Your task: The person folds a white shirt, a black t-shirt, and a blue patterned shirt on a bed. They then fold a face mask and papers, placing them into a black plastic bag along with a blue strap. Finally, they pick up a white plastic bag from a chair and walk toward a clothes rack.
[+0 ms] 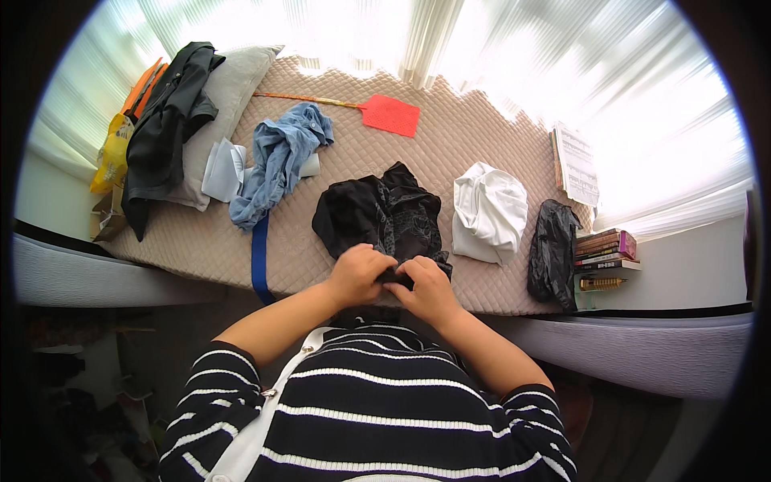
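Note:
Crumpled black cloth (385,211) with a grey pattern lies on the quilted beige pad (337,283) in front of me. My left hand (362,274) pinches the near edge of this cloth. Close beside it, my right hand (424,286) grips the same edge, thumb turned inward. A bunched white cloth (489,214) rests a little to the right of the black one. Farther left sits a rumpled light-blue denim garment (280,156), with a dark blue strap (259,259) running from under it over the pad's front edge.
A red fly swatter (391,114) lies at the back. On the left, a dark jacket (162,126) drapes over a grey pillow (232,96), near folded white paper (224,172). At right are a black plastic bag (553,253), stacked books (605,248) and printed sheets (578,162). White curtains hang behind.

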Action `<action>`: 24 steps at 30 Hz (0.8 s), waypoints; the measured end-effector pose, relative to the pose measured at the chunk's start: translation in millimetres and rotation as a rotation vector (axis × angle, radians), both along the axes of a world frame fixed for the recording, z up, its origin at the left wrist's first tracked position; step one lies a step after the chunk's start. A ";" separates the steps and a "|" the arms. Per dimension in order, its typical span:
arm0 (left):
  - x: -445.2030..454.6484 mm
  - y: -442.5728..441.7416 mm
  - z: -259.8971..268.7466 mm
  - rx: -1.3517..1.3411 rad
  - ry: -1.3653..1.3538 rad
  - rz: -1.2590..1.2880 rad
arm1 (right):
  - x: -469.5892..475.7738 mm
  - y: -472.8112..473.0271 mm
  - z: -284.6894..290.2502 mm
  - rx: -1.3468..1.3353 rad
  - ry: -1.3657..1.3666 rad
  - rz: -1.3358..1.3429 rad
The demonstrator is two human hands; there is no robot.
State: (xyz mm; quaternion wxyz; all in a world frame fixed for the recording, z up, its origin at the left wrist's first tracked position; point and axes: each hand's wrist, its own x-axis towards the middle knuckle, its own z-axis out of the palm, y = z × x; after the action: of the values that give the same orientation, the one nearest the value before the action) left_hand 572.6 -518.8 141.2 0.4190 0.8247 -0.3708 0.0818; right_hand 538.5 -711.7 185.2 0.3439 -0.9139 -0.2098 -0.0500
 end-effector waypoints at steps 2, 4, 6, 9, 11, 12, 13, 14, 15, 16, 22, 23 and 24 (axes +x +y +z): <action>21.0 2.3 6.4 0.042 -0.212 0.186 | 3.4 -3.8 11.5 -0.157 0.001 0.011; 48.8 22.6 7.8 0.031 -0.254 0.318 | 18.5 -26.5 1.8 -0.423 -0.027 -0.126; 69.4 48.5 11.7 0.152 -0.246 0.501 | 46.3 -53.9 10.2 -0.366 0.005 -0.322; 85.8 68.6 41.7 0.249 -0.079 0.617 | 77.4 -74.5 40.1 -0.258 -0.333 -0.450; 102.8 77.4 61.3 0.135 0.047 0.554 | 90.9 -70.1 64.5 -0.267 -0.444 -0.459; 112.4 77.0 74.5 0.033 0.014 0.523 | 99.1 -70.2 71.1 -0.224 -0.330 -0.475; 121.0 74.2 90.1 -0.070 -0.016 0.490 | 109.4 -71.9 75.9 -0.183 -0.216 -0.489; 126.9 67.6 114.5 -0.152 0.211 0.478 | 126.7 -82.6 73.4 -0.115 -0.056 -0.456; 137.5 75.1 130.2 -0.146 0.324 0.392 | 134.0 -74.0 103.2 0.272 0.511 -0.443; 145.9 68.9 145.4 -0.361 0.534 0.372 | 145.8 -74.7 101.7 0.452 0.577 -0.486; 156.4 44.5 250.6 -0.832 0.914 0.249 | 183.5 -58.5 147.2 0.663 0.536 -0.340; 157.8 48.3 259.9 -0.861 0.869 0.246 | 189.4 -57.8 148.2 0.635 0.473 -0.244; 154.6 50.2 271.7 -0.899 0.845 0.226 | 189.6 -52.6 143.2 0.796 0.271 -0.176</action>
State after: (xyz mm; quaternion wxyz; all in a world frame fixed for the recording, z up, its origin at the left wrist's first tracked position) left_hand 727.2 -468.6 412.9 0.8242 0.5629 -0.0129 -0.0596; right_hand 728.1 -764.3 328.5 0.6885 -0.7228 -0.0481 -0.0356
